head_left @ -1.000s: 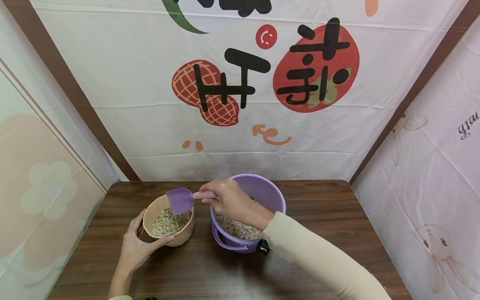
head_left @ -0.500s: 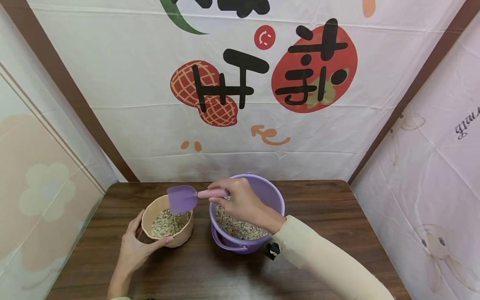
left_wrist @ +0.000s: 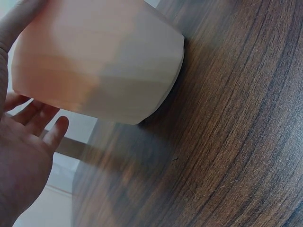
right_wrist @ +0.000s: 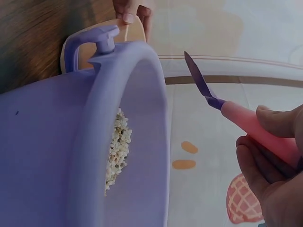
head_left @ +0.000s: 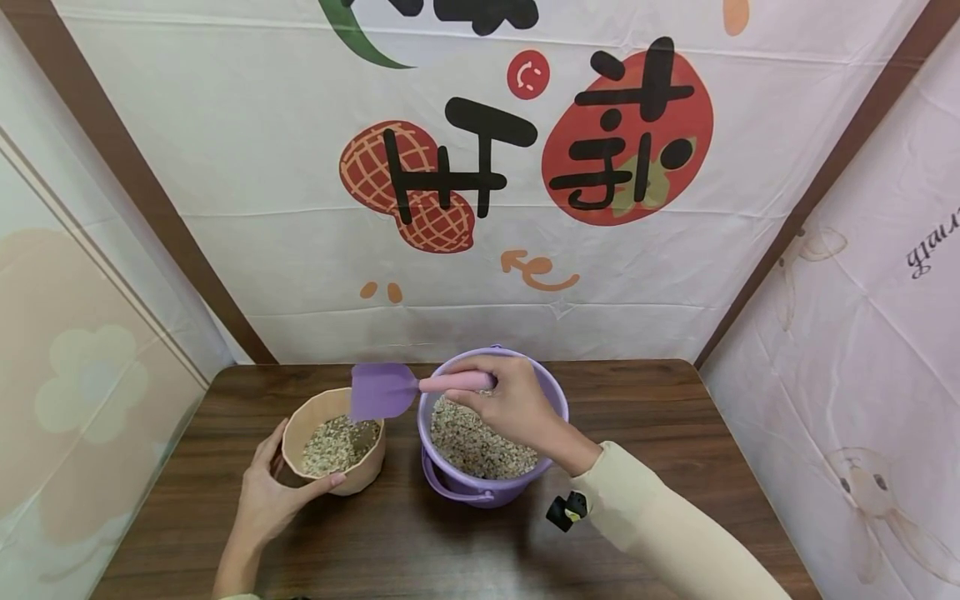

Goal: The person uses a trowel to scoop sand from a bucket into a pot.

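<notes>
My right hand grips the pink handle of a small purple shovel, held above the purple bucket. The flat blade points left and overlaps the rim of a peach-coloured pot in the head view. Pale mixed gravel fills the lower part of the bucket, and similar gravel lies in the pot. My left hand holds the pot from the left, thumb at its near rim and fingers round its far side. In the left wrist view the pot stands tilted over the tabletop's grain, fingers against its wall.
Both containers stand on a dark wooden table. The bucket's purple handle hangs down at its near left side. A printed white cloth rises behind the table, with more cloth at both sides.
My right hand has moved right, carrying the shovel from over the pot toward the bucket, with the blade lifting slightly. My left hand and the pot have stayed in place.
</notes>
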A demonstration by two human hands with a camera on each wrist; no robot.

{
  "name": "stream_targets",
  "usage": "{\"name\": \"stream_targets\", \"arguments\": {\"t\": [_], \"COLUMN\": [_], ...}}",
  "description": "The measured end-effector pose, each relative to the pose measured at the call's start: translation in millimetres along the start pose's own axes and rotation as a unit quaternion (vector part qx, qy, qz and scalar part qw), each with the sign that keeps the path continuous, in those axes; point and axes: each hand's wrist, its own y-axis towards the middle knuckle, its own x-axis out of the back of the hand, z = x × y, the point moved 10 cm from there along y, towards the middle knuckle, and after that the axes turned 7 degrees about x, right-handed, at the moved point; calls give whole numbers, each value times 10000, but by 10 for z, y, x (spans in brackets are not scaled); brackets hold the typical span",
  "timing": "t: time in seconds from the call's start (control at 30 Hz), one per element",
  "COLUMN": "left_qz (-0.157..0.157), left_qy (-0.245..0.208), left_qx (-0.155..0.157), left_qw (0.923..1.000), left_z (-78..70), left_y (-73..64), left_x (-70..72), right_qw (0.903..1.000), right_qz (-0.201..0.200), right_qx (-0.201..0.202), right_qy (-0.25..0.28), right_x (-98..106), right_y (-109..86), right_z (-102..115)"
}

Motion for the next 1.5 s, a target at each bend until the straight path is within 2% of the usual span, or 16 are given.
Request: {"name": "stream_targets", "arguments": {"t": [0.23,0.6,1.0,1.5], "left_qz": [35,29,36,9], "left_qy": [56,52,22,57], "left_qx": [-7,6,-3,8], "left_qw": [10000,10000,10000,10000], "left_z": [-15,-15,-26,0], "left_y": [-10,1,-2,-4], "left_x": [-7,-9,-16,-18], "right_qw": [9978,9884,9766,9691], "right_qz": [-459,-902,-1216,-1380], "right_qx": [-487,-1025,-1677,-2008], "right_qy": [33,668,573,394], "right_x": [211,524,868,1111], "right_y": [-146,-412,-808,-1285], "right_z": [-168,-353,-534,-730]}}
